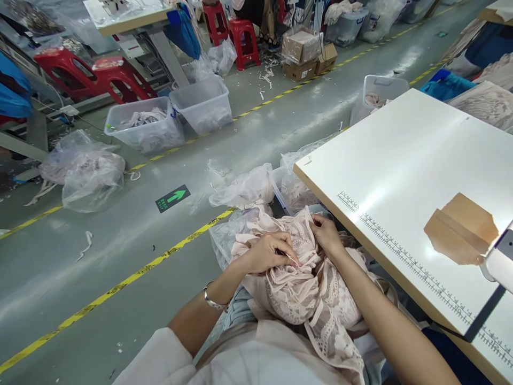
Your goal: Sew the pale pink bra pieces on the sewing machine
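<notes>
White worktable (401, 144) at the person's right, with a printed ruler scale (395, 249) along its near edge and a brown patch (460, 227) on top. The grey floor (156, 291) is crossed by yellow tape (156, 266) and bears a green-arrow sign (172, 198); beyond stand clear bins (202, 104) and red stools (243, 43). The pale pink lace pieces (294, 291) lie bunched in the person's lap, beside the table. The left hand (268, 252) pinches a thin edge of them between closed fingertips; the right hand (326, 232) grips another fold, its fingertips partly hidden by cloth. The white machine part (503, 264) is cut off at the right border; a seated person (256, 13) is cropped above. The number of pieces cannot be made out.
</notes>
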The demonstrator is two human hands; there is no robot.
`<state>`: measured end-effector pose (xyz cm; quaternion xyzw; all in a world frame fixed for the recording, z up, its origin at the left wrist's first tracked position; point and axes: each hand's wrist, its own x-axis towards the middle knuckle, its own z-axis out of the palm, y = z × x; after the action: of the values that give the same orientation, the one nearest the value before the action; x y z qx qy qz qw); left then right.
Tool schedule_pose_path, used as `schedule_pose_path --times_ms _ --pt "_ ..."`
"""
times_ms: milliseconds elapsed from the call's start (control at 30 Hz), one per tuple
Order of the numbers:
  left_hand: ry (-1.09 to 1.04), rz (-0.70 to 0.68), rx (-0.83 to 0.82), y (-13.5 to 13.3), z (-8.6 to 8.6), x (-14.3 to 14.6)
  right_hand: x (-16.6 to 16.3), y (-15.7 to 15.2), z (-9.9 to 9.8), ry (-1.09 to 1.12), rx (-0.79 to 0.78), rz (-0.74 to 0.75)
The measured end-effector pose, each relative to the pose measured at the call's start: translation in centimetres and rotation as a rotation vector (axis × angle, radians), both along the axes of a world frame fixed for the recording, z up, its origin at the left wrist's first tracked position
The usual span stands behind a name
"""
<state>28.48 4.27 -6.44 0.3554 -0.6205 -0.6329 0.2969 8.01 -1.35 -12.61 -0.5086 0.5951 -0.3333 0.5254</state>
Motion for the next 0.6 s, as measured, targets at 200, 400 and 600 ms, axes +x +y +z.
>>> schedule_pose_path --times_ms 200,400,600 --pt "0.006 -0.001 0.002 0.09 -0.08 0.05 0.08 0.55 0.91 -0.177 0.057 0.023" --pt "-0.034 0.02 0.032 0.13 0.39 -0.01 -0.2 0.6 0.65 -0.26 0.105 0.004" --pt "-0.039 0.015 0.01 0.28 0.34 0.08 -0.19 0.62 0.4 -0.309 0.129 -0.024"
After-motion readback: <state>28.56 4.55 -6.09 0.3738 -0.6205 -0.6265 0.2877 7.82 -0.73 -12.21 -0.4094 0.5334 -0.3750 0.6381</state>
